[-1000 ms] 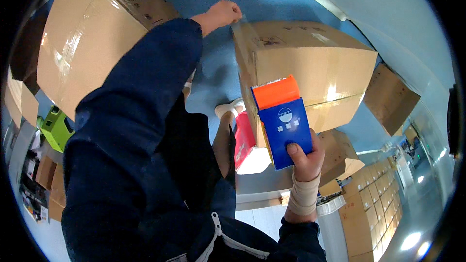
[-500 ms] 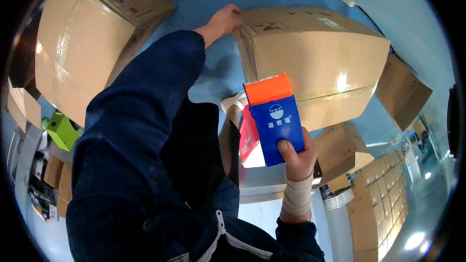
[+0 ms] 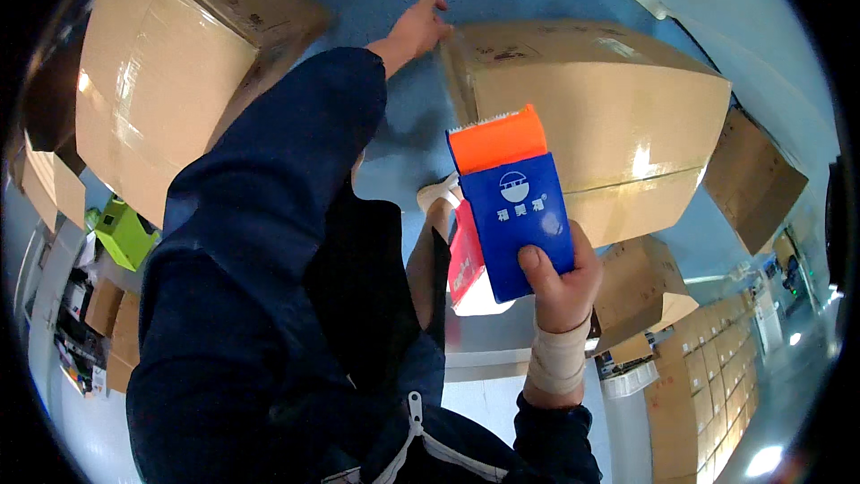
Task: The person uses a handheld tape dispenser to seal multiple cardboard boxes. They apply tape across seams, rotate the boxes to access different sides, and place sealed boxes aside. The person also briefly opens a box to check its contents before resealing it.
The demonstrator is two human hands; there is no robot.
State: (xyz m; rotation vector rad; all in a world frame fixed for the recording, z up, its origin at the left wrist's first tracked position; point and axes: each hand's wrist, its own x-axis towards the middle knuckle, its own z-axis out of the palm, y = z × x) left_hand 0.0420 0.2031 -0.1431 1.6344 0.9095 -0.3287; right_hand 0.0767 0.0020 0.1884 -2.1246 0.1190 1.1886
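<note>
My right hand (image 3: 564,282) grips a tape dispenser (image 3: 515,224) with a blue body and an orange front that ends in a serrated edge. The thumb presses on the blue face. Behind the dispenser shows a red and white piece (image 3: 468,255); whether it is part of it I cannot tell. A large closed cardboard box (image 3: 609,125) lies beyond, with clear tape along its seam. At that box's far left corner is my left hand (image 3: 419,29), its fingers apart and the tips against or very near the edge.
Another big taped carton (image 3: 166,81) stands on the left. Smaller open boxes (image 3: 752,179) lie at the right, with stacked cartons (image 3: 708,376) farther down. A green object (image 3: 124,233) sits at the left. My foot (image 3: 436,192) is on the blue floor beside the box.
My right hand has raised the tape dispenser slightly and tilted it a little. The left hand stays by the box corner, its fingers slightly shifted. The whole view has moved a little.
</note>
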